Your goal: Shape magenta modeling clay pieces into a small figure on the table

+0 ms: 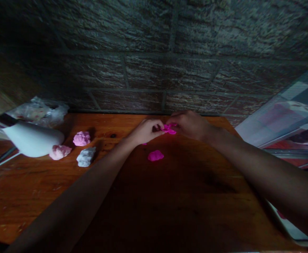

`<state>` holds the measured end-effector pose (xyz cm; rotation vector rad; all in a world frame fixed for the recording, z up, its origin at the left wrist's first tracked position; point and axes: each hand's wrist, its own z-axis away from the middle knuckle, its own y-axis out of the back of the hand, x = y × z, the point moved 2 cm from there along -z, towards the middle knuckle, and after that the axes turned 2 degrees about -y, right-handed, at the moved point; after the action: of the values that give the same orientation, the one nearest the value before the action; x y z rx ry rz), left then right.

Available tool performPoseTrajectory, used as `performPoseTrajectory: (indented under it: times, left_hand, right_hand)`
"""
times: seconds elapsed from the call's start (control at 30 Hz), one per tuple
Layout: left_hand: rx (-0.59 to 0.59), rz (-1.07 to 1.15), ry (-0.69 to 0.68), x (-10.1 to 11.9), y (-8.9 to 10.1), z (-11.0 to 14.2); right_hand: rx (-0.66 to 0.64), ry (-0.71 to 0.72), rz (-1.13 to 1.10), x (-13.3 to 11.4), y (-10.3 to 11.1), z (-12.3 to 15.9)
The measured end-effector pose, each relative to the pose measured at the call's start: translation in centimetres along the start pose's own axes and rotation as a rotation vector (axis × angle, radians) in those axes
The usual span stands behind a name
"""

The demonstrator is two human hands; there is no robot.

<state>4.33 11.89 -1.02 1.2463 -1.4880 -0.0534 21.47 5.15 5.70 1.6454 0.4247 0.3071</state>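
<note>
Between my two hands, near the back of the wooden table [185,196], is a bright magenta piece of modelling clay [170,129] with a lobed, petal-like outline. My left hand [148,130] pinches its left edge between thumb and fingers. From the other side, the fingers of my right hand [188,123] are closed on its right edge; their tips are partly hidden. A flat magenta clay piece [156,155] lies on the table just in front. Another small magenta bit [144,143] shows beside my left wrist, mostly covered by it.
Left of my arm lie a pink clay lump [82,138], a pale pink lump [60,151] and a grey-white lump [86,156]. A white rounded lamp-like object [35,138] and a crumpled plastic bag [41,112] are farther left. A stone-tiled wall [148,73] borders the table's back.
</note>
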Motion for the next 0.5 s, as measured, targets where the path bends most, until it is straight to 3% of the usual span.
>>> performPoseTrajectory:
  times: [0.5]
  left_hand:
    - [-0.012,0.015,-0.007,0.01,0.00,-0.06]
  right_hand:
    - [-0.072,0.049,0.047,-0.61,-0.06,-0.89]
